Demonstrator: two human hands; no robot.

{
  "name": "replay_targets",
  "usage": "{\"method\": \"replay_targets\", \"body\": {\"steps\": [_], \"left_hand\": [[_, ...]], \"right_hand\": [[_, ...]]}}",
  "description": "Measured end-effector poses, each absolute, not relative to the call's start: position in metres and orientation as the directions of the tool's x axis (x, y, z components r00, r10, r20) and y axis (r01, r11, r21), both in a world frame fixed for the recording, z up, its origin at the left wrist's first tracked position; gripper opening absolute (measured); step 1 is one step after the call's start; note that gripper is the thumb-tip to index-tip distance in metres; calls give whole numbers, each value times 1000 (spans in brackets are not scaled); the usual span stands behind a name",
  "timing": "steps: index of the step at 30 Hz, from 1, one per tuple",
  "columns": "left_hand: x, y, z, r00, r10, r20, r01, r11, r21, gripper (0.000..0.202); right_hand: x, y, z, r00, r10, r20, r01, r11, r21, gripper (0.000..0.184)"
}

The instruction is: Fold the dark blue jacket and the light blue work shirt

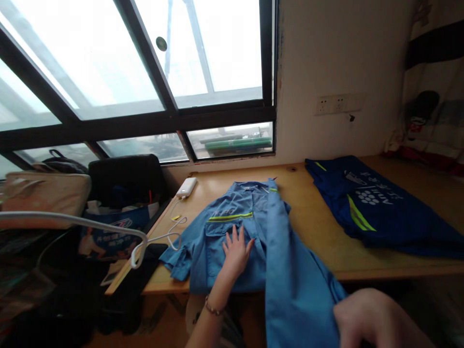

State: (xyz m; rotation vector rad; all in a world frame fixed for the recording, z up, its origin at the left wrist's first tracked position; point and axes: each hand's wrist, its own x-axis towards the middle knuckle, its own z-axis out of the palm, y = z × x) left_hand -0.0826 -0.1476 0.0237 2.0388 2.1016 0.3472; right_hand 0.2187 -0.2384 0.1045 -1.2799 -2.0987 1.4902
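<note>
A light blue work jacket (pixel 224 241) with a yellow-green stripe across its chest lies on the wooden table, its collar toward the window. My left hand (pixel 237 249) rests on the chest pocket area, fingers spread and palm down. At the lower right my right hand (pixel 369 316) is closed on the jacket's right side, its fingertips partly hidden. That side of the jacket is folded inward in a long vertical panel, and its lower part hangs over the table's front edge.
A dark blue garment (pixel 380 208) with white print lies on the table (pixel 300 208) at the right. A white power bank (pixel 187 187) with a white cable (pixel 170 237) sits at the left. Bags (pixel 43 198) and a black chair (pixel 126 179) stand farther left, below the window.
</note>
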Motion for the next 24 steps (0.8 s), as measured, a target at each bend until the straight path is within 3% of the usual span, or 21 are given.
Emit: {"method": "replay_targets", "body": {"steps": [2, 3, 4, 6, 8, 9, 10, 12, 17, 20, 24], "left_hand": [[-82, -138, 15, -71, 997, 37, 975, 62, 214, 58], [-82, -135, 12, -68, 997, 44, 983, 59, 175, 58], [-82, -135, 11, -58, 997, 51, 989, 51, 139, 58], [-82, -136, 9, -44, 996, 73, 995, 37, 88, 59], [-82, -138, 9, -39, 994, 106, 998, 33, 62, 60], [-82, -139, 9, -37, 992, 121, 998, 31, 54, 61], [-82, -140, 9, -34, 991, 132, 998, 28, 48, 61], [-83, -141, 8, -25, 990, 141, 999, 20, 37, 62], [-84, -142, 4, -15, 990, 142, 1000, 16, -8, 63], [-86, -141, 1, -1, 991, 133, 1000, 5, -25, 62], [-100, -134, 0, 34, 994, 101, 999, -34, -4, 62]], "right_hand": [[199, -241, 109, -813, 472, -340, 417, 64, -907, 56], [193, -238, 109, -862, 372, -344, 382, 31, -924, 56], [188, -230, 108, -869, 364, -336, 358, -7, -934, 55], [184, -206, 95, -744, 604, -285, 330, -38, -943, 47], [180, -175, 70, -428, 892, -142, 336, 11, -942, 35], [178, -159, 56, -249, 967, -55, 370, 42, -928, 31], [174, -144, 41, -94, 995, 17, 402, 54, -914, 29], [163, -116, 16, 22, 999, 44, 369, 33, -929, 30], [123, -68, 1, -102, 983, -153, 29, -151, -988, 51], [102, -53, 13, -216, 971, -104, 101, -84, -991, 41], [103, -43, 37, -108, 992, -67, 275, -35, -961, 30]]}}
